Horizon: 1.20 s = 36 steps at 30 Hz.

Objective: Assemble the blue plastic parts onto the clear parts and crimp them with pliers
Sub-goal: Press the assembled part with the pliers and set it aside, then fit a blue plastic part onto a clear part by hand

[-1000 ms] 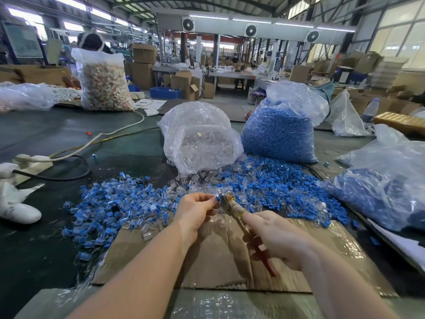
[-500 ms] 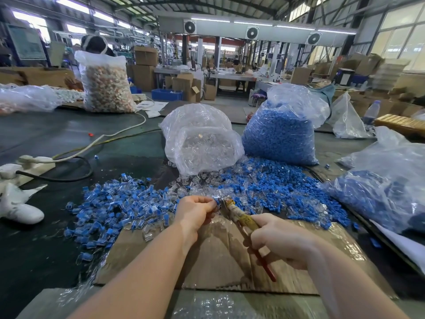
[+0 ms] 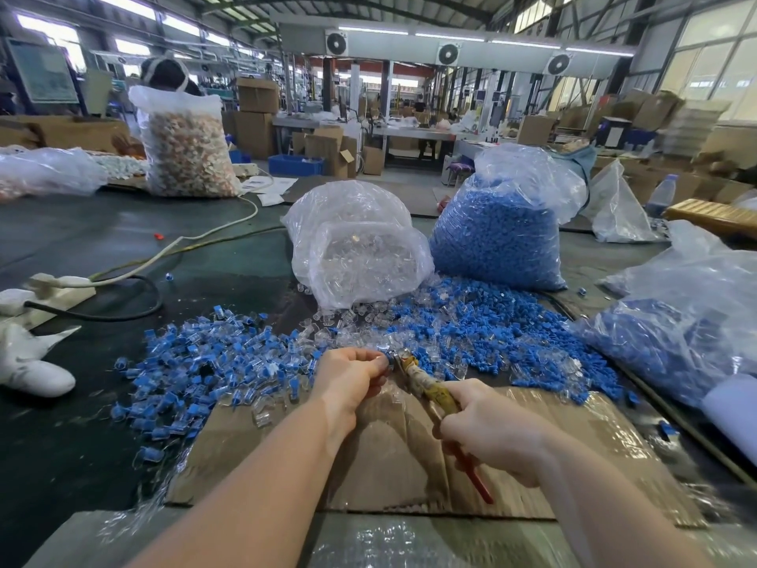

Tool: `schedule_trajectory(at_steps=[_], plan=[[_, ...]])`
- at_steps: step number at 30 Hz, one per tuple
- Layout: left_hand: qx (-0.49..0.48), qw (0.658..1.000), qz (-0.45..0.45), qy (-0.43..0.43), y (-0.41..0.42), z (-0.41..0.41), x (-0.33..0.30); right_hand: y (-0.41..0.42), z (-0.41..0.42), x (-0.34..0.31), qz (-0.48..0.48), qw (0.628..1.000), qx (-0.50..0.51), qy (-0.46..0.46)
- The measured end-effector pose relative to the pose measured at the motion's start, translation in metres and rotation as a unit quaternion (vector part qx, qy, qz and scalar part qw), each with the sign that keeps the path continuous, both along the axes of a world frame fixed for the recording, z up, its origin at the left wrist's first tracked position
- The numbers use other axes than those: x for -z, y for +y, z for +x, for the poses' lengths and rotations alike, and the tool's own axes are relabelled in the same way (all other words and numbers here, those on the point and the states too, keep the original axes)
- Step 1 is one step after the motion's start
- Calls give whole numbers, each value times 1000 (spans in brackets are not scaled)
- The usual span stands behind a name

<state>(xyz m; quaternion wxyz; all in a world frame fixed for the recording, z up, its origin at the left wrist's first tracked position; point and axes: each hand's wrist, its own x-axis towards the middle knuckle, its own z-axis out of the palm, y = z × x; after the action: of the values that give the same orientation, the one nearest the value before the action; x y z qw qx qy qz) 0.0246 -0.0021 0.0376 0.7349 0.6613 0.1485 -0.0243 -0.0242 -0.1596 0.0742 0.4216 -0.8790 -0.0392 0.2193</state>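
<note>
My left hand [image 3: 350, 377] pinches a small blue-and-clear part [image 3: 388, 357] at its fingertips, and the part sits in the jaws of the pliers [image 3: 426, 385]. My right hand [image 3: 487, 434] grips the taped yellow and red handles of the pliers over the cardboard sheet [image 3: 393, 457]. A pile of assembled blue-and-clear pieces [image 3: 196, 366] lies to the left. Loose blue and clear parts [image 3: 491, 334] are heaped behind my hands. A bag of clear parts [image 3: 360, 248] and a bag of blue parts [image 3: 497, 235] stand further back.
Another bag holding blue pieces [image 3: 680, 321] lies at the right. A power strip with cables [image 3: 57, 286] and a white glove [image 3: 28, 362] lie at the left. A tall bag of pale parts [image 3: 184, 145] stands at the back left.
My right hand has slid slightly up the plier handles and closed tighter. The left hand stays at the jaws with the part.
</note>
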Motion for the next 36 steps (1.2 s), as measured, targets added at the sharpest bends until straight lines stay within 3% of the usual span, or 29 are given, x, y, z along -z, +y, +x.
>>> schedule_trajectory(at_steps=[5,8,11,13,14,16,18,20,23,27,30,32,36], plan=[[-10,1000,-5,-3,-1,-1,2,2,-1,6,-17,999,-7,-42],[-18,1000,-17,2,-3,-2,4,1,-1,6,61,998,15,2],[-26,1000,-10,0,-1,-3,7,-2,0,13,157,980,99,68],[-42,997,56,-24,4,-3,11,-7,3,24,115,982,150,-6],[-50,988,139,-44,7,-2,13,-11,6,30,52,982,166,-73],[-59,940,325,-86,16,-1,16,-20,10,38,-104,964,171,-172],[-61,885,447,-119,26,-1,18,-32,12,45,-256,932,175,-186],[-71,829,536,-141,38,0,22,-42,11,51,-347,905,178,-172],[-81,768,621,-137,55,3,28,-52,10,58,-389,885,182,-179],[-85,733,667,-105,73,6,31,-56,8,61,-440,859,171,-198],[-98,709,693,-88,75,6,31,-57,10,60,-443,860,163,-192],[-103,719,678,-115,68,7,31,-57,12,58,-449,860,161,-181],[-38,808,540,-232,35,2,31,-46,15,55,-457,847,162,-217]])
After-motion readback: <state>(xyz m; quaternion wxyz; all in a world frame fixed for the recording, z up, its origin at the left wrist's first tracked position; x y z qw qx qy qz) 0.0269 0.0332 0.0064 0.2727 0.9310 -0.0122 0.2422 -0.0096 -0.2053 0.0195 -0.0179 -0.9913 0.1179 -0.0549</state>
